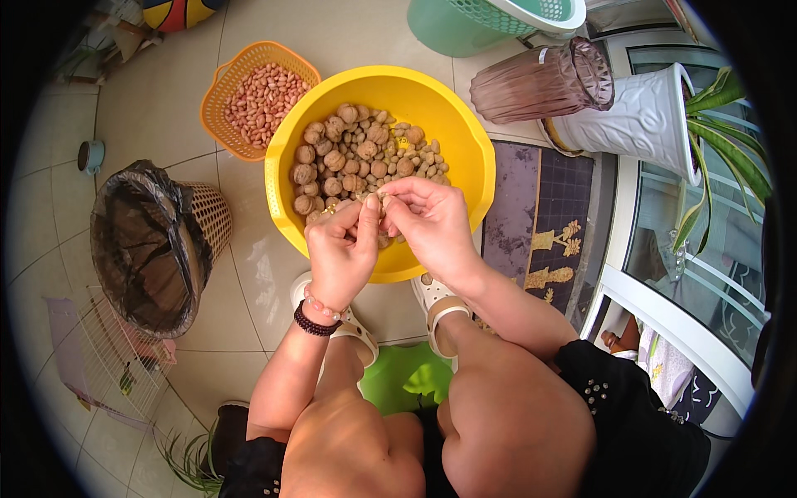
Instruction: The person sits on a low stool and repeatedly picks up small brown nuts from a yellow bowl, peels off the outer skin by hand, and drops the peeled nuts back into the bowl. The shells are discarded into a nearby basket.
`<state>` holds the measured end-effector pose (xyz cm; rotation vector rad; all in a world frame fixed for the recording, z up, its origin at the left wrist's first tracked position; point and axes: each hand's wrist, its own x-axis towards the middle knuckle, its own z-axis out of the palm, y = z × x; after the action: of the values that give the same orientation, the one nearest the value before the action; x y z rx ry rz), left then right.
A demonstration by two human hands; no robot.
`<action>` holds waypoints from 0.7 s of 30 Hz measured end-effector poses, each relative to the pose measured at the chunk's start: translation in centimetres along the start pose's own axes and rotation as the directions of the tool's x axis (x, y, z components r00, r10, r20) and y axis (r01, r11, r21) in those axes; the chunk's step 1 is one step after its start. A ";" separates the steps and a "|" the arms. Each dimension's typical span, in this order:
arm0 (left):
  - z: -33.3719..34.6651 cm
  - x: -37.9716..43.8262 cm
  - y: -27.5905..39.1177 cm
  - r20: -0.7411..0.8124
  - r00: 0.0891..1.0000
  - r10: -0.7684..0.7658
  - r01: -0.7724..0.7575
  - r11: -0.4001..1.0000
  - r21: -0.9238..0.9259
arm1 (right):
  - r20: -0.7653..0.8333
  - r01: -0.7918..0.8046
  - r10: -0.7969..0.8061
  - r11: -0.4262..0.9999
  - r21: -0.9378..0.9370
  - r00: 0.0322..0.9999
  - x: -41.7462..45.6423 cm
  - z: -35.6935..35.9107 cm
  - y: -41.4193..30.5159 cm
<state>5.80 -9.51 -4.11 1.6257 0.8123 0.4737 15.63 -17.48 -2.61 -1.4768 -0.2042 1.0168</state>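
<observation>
A yellow plastic basin point(461, 143) on the floor holds whole walnuts point(334, 160) and unshelled peanuts point(429, 163). Over its near part, my left hand point(346, 239) and my right hand point(429, 221) meet at the fingertips. Between their thumbs and fingers is a small tan piece, seemingly a peanut in its shell point(377, 197), mostly covered by the fingers. The left hand wears a ring and two beaded bracelets. Left of the basin, touching or close to its rim, an orange plastic basket point(210, 103) holds shelled pink peanuts point(264, 103).
A bin with a black liner point(146, 249) stands at the left, near a wire cage point(118, 361) and a small blue cup point(91, 156). A green basket point(442, 28), a purple glass vase point(529, 84) and a white plant pot point(635, 121) stand at the upper right. A dark mat point(510, 205) lies beside a glass door.
</observation>
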 end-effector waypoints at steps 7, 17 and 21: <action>-0.8 0.2 0.4 0.048 0.983 -0.177 0.182 0.974 -0.132 | 0.041 -0.025 0.024 0.999 0.023 0.999 0.4 -0.1 -0.3; -9.6 1.8 4.4 -0.569 0.761 -0.311 0.007 0.881 -0.473 | 0.165 -0.071 0.037 0.977 0.202 0.986 0.6 -0.7 -1.6; -18.2 0.7 4.9 -0.818 0.536 -0.210 -0.319 0.846 -0.426 | 0.174 -0.040 0.011 0.986 0.165 0.985 0.6 -0.4 -2.3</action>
<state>-5.21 3.15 4.50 0.8008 1.1926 1.4948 17.27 -16.94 -0.93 -1.2428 -0.2184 1.1553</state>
